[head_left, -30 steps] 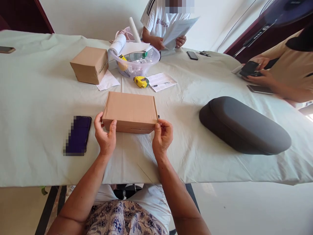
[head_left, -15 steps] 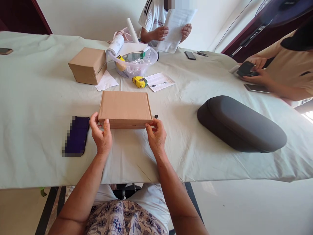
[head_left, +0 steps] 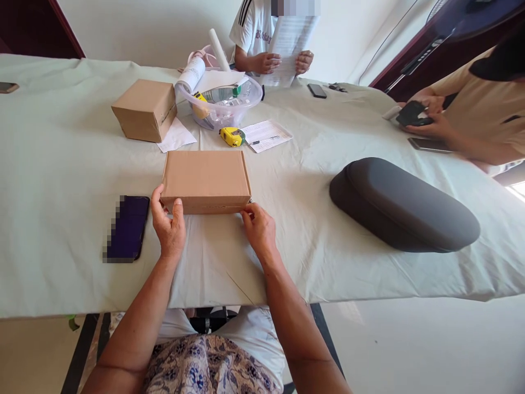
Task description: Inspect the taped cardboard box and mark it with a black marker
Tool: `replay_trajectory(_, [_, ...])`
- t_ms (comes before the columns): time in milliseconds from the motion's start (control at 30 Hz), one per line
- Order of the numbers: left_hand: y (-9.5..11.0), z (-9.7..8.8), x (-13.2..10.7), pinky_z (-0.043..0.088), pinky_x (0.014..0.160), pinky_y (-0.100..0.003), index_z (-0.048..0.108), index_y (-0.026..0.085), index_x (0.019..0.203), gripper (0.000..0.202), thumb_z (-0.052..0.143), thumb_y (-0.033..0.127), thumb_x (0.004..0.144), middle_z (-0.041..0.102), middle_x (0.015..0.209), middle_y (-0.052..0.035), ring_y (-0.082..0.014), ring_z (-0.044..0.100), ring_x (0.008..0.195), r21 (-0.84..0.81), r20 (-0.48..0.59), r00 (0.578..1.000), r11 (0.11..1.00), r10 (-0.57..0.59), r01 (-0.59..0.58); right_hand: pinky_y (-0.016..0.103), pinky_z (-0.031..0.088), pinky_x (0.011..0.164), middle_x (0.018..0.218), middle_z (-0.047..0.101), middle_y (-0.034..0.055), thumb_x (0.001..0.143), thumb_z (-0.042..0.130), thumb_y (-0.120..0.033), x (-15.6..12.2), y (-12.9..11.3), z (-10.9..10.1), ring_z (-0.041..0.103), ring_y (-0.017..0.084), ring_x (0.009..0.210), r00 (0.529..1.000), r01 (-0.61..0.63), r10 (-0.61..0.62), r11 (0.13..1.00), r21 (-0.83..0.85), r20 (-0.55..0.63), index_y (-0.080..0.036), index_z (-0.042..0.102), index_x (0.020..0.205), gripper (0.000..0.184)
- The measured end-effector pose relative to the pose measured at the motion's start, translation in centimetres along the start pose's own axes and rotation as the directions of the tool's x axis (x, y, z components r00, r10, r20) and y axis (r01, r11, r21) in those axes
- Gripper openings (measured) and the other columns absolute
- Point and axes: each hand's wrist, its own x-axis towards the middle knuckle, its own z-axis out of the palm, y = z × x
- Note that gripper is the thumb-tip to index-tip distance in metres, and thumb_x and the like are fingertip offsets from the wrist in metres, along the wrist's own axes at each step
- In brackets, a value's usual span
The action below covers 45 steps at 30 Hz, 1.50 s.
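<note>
Creased pale tablecloth (head_left: 53,164) — fingers (head_left: 178,212) on nearer cardboard box (head_left: 206,174) (white wall (head_left: 143,33) behind).

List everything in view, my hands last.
near box: 1, brown, front centre
tub: 1, translucent, behind near box
far box: 1, brown, left of tub
tape measure: 1, yellow-green, before tub
sheet: 1, white, by tape measure
pen: 1, dark, on sheet
paper: 1, white, beside far box
phones: 4, dark, front left, far left, far, right
case: 1, dark grey, right
cloth: 1, pale green, underneath
people: 2, white and tan tops, far and right
held papers: count unclear, white, far person
fan: 1, dark, top right
left grip: 1, bare, near box's left end
right grip: 1, bare, near box's right corner
</note>
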Motion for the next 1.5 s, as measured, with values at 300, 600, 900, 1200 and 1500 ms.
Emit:
replay_trajectory(300, [-0.1,0.2,0.0,0.049,0.074,-0.029,0.051,0.022,0.112,0.053,0.057,0.068,0.087,0.06,0.1,-0.0051,-0.0171,0.061,0.089,-0.163,0.027,0.973,0.959,-0.229,0.23,0.03,0.055,0.072,0.108,0.065,0.0053,0.09,0.063,-0.043,0.7,-0.9,-1.2,0.065,0.016,0.093,0.932,0.174,0.013,0.859,0.481,-0.361,-0.024,0.061,0.096,0.021])
replay_trajectory(600, [0.1,0.3,-0.3,0.042,0.064,-0.027,0.054,0.023,0.1,0.028,0.059,0.049,0.089,0.061,0.088,-0.0027,-0.0161,0.056,0.077,-0.068,0.198,0.921,0.933,-0.336,0.355,0.027,0.049,0.058,0.105,0.057,0.0055,0.094,0.061,-0.04,0.6,-1.7,-2.1,0.06,0.017,0.088,0.793,0.388,-0.043,0.804,0.45,-0.608,-0.024,0.065,0.095,0.016])
replay_trajectory(900, [1.0,0.1,0.0,0.04,0.066,-0.029,0.05,0.024,0.086,0.014,0.054,0.037,0.087,0.058,0.081,0.0002,-0.0166,0.055,0.073,0.11,0.204,0.896,0.918,-0.395,0.38,0.029,0.052,0.062,0.107,0.058,0.0057,0.096,0.057,-0.04,0.3,-4.5,-3.5,0.064,0.017,0.091,0.859,0.305,-0.057,0.856,0.418,-0.509,-0.025,0.063,0.099,0.017])
replay_trajectory(1200, [0.7,0.1,-0.1,0.046,0.086,-0.037,0.062,0.023,0.089,0.013,0.05,0.022,0.084,0.067,0.097,-0.0067,-0.0225,0.061,0.095,0.183,0.122,0.979,0.973,-0.166,0.142,0.036,0.056,0.079,0.108,0.058,0.0064,0.099,0.054,-0.04,0.2,-7.6,-3.3,0.063,0.022,0.11,0.864,0.347,-0.156,0.873,0.343,-0.478,-0.025,0.062,0.099,0.016])
replay_trajectory(1500, [1.4,-0.4,0.3,0.048,0.073,-0.032,0.065,0.021,0.084,0.029,0.046,0.041,0.096,0.069,0.083,-0.0037,-0.0193,0.063,0.08,-0.002,0.214,0.925,0.946,-0.315,0.323,0.035,0.052,0.074,0.103,0.053,0.0046,0.091,0.066,-0.046,0.2,-10.8,-1.7,0.059,0.021,0.101,0.802,0.426,-0.31,0.896,0.124,-0.511,-0.026,0.055,0.095,0.023])
